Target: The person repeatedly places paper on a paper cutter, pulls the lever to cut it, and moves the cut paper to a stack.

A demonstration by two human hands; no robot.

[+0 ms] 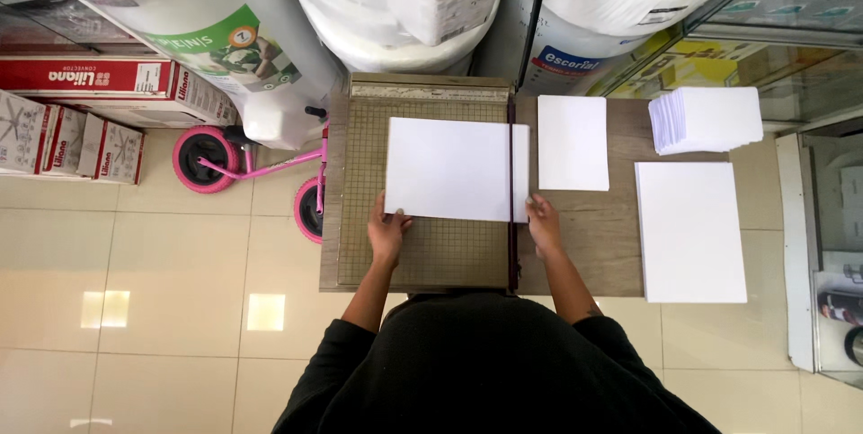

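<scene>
- Here, the white sheet (454, 169) lies flat on the gridded cutter board (422, 254), its long axis running left to right, its right edge just past the blade rail (511, 200).
- Your left hand (387, 232) pinches the near-left corner.
- Your right hand (543, 223) rests flat, fingers together, beside the near-right corner, nearer the rail.
</scene>
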